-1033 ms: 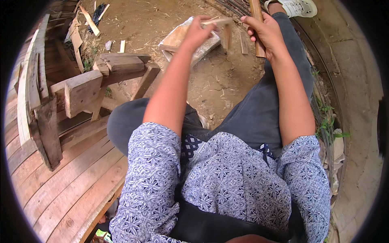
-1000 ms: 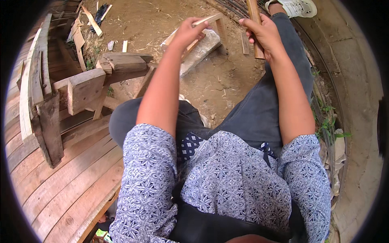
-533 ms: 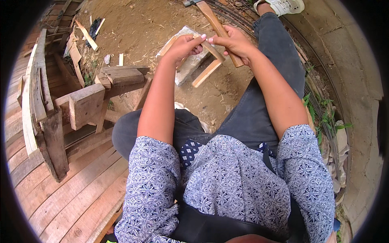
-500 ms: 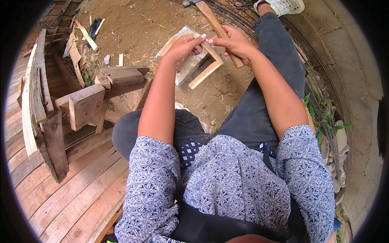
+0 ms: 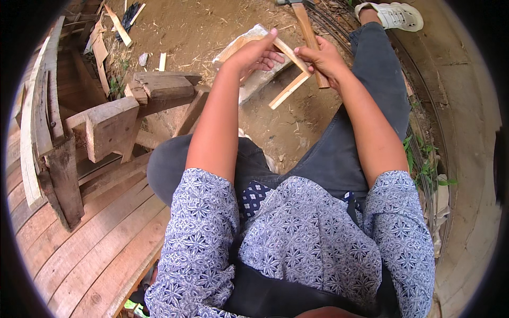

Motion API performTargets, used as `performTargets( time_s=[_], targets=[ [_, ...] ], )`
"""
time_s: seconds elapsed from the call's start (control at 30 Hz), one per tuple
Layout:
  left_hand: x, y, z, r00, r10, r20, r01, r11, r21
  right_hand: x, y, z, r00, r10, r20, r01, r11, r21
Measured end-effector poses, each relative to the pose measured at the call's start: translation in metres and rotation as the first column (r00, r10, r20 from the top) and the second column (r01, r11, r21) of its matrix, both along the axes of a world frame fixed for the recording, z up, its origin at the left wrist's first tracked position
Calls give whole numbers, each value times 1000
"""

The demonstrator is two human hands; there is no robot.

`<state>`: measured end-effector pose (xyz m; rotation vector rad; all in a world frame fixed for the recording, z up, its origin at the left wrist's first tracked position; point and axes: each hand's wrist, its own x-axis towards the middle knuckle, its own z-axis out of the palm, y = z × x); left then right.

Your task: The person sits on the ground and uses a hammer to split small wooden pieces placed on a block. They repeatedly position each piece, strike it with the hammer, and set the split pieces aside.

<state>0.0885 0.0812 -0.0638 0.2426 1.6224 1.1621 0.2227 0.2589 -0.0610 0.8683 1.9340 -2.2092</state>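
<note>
My right hand (image 5: 327, 62) is closed round the wooden handle of a claw hammer (image 5: 305, 27), whose metal head points away from me. The thumb of that hand also presses on a light wooden frame (image 5: 289, 91) made of thin strips meeting at a corner. My left hand (image 5: 258, 55) is beside the frame's far end, fingers apart and loosely bent, thumb stretched out near the strip. Part of the frame is hidden behind it. Beneath the frame, a pale stone block (image 5: 253, 89) lies on the dirt.
At left stands a rough timber structure (image 5: 111, 127) beside a plank platform (image 5: 101, 254). Wood offcuts (image 5: 117, 26) lie on the dirt at far left. Long thin rods (image 5: 432, 106) run along a concrete wall (image 5: 466, 159) at right. My shoe (image 5: 397, 17) rests at far right.
My left hand's fingers have loosened from their pinch on the frame and spread. My right hand, with the hammer, and the frame appear slightly further right as the view shifts.
</note>
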Motion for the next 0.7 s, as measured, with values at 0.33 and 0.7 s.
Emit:
performTargets(
  time_s=[0.33,0.7],
  targets=[
    [12,7,-25,991,-1,136,-18,990,140,5,-7,-9,999,-23,48,16,990,140],
    [12,7,-29,950,223,219,-262,950,170,4,0,-20,999,-6,40,9,995,-96]
  ],
)
